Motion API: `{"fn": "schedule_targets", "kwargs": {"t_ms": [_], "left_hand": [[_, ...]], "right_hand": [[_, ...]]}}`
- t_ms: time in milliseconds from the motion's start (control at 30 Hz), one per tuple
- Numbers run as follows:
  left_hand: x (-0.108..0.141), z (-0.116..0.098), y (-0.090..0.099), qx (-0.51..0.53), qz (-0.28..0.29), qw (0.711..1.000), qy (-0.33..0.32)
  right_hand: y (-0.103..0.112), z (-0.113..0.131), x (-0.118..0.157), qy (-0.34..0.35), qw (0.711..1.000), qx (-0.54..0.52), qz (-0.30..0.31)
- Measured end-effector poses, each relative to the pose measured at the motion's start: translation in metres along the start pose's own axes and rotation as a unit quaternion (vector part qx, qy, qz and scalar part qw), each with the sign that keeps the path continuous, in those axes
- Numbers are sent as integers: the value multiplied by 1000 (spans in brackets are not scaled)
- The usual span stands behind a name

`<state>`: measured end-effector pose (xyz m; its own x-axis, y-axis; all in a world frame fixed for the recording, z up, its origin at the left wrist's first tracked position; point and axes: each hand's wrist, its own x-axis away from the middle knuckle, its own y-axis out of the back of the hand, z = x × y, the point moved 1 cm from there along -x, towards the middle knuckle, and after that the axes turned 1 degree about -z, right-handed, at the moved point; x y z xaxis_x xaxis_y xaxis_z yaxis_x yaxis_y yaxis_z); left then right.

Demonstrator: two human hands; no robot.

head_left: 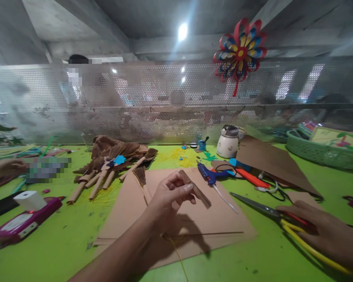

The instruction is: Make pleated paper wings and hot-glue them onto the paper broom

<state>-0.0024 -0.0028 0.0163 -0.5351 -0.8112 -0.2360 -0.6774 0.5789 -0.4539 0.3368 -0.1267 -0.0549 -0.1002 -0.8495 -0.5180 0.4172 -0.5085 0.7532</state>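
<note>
Now, the right hand (pixel 326 229) is holding the scissors (pixel 257 205) by the handles, its fingers bending round them. A bit farther in, the left hand (pixel 166 194) is pinching the strip (pixel 202 197) near its middle, thumb on top, with only a narrow gap between thumb and fingers. The strip is slanting above the brown paper (pixel 135 223). It is looking like folded paper, so it is probably feeling light, a little stiff along the folds, not very slippery, and easy to squash. Its long sides near the middle are seeming best for a soft pinch. Past the strip, the glue gun (pixel 207 172) is lying by the paper, the brown bundles (pixel 106 168) are sitting in a heap, and the flask (pixel 228 144) is standing behind.
</note>
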Motion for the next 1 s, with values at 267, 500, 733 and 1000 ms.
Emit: {"fn": "schedule_targets", "kwargs": {"t_ms": [267, 500, 733, 1000], "left_hand": [[-3, 4, 0, -23, -19, 999, 18], [-4, 11, 4, -60, -14, 997, 43], [-6, 16, 10, -102, -19, 992, 76], [-2, 21, 9, -114, -3, 987, 114]], "right_hand": [[9, 20, -22, 20, 995, 70, 71], [-16, 157, -56, -23, 960, -200, 193], [-69, 182, -68, -133, 858, -421, 261], [-93, 175, -57, -227, 644, -663, 308]]}}
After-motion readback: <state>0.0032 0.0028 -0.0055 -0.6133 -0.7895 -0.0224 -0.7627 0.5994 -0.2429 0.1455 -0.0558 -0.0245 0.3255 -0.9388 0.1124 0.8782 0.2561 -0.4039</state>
